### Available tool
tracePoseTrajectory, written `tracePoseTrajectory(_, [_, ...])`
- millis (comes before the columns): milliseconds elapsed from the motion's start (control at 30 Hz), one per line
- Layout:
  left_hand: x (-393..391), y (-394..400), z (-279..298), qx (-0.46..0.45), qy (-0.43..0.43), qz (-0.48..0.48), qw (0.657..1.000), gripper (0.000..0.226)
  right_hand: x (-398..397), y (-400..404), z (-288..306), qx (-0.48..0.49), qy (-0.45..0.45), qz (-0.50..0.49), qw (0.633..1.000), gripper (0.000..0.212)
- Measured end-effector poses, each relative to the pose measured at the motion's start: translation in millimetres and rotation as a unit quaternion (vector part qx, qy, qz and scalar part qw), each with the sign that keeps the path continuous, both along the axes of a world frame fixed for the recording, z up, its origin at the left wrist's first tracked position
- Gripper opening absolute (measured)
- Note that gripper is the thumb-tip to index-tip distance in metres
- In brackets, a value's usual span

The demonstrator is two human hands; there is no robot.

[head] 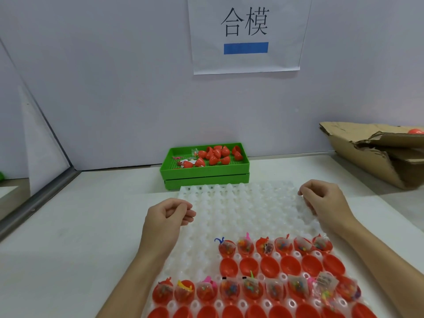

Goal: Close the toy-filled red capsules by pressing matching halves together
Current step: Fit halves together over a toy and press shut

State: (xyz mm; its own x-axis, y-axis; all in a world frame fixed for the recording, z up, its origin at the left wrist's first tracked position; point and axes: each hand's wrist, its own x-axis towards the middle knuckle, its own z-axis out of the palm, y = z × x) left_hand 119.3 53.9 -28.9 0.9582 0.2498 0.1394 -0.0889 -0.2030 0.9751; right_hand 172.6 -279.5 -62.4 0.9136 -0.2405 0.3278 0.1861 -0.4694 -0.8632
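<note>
I see both hands at the far part of a translucent white dimpled plastic tray (241, 210) that lies flat on the white bench (80, 237), its long axis running away from me. My left hand (168, 213) sits at the tray's left edge with its fingers (189, 213) curled toward the thumb; they seem to nip the rim, though I cannot tell for certain that they grip it. My right hand (323, 200) rests on the tray's right side, its fingers (304, 191) bent and pinched together on the plastic. I judge that both hands are steadying or shifting the tray to bring the work nearer.

The open red capsule halves (270, 266) stand in the near rows, mouths up: rows stuffed with small bagged toys (247, 245) alternate with rows of empty halves, presumably so each filled half has its mate beside it. None in the tray is closed yet.

Behind the tray stands a green plastic bin (204, 168) holding loose red pieces, and a torn brown cardboard box (367, 157) lies at the right. A paper sign (246, 35) hangs on the wall.
</note>
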Motion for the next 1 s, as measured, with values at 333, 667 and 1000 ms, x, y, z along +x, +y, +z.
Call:
tracePoseTrajectory(333, [1, -3, -1, -0.189, -0.029, 0.012, 0.982, 0.028, 0, -2, 1, 0.072, -0.013, -0.022, 0.997, 0.031])
tracePoseTrajectory(667, [-1, 2, 4, -0.036, -0.079, -0.042, 0.995, 0.027, 1, -3, 0, 0.087, -0.007, -0.021, 0.996, 0.031])
tracePoseTrajectory(1000, [2, -25, 36, 0.371, 0.025, -0.324, 0.87, 0.01, 4, -4, 0, 0.093, -0.01, -0.05, 0.994, 0.029])
